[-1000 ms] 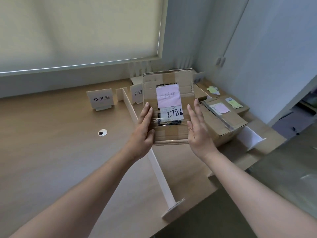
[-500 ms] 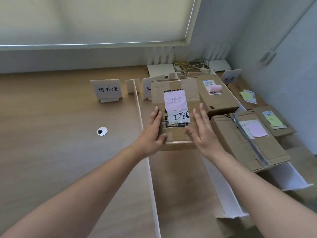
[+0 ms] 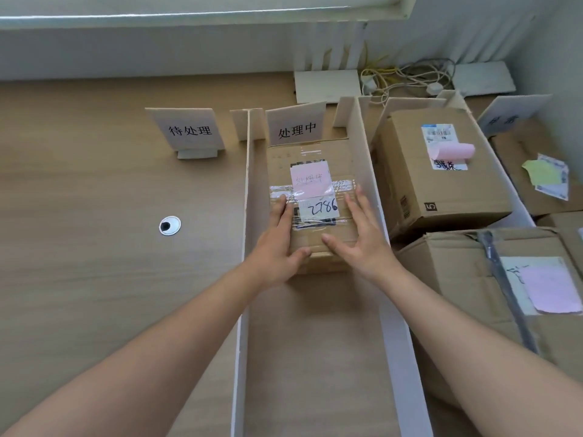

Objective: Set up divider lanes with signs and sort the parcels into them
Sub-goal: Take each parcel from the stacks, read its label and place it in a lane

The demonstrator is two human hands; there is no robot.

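Resting flat w/ fingers straight, left hand [image 3: 273, 247] & right hand [image 3: 362, 238] touch top of taped parcel [image 3: 310, 197] btwn two white dividers [image 3: 247, 216], below 处理中 sign [image 3: 296, 129].

- Both bare forearms reach forward from the bottom corners and converge toward centre.
- left hand [image 3: 277, 244]: palm down, fingers straight and together, pointing away; thumb spread toward the other hand.
- right hand [image 3: 362, 239]: palm down, fingers straight, slightly spread, pointing away; thumb stretched out to the left.
- Thumb tips near each other, not touching.
- Neither hand curls or pinches; both lie flat.
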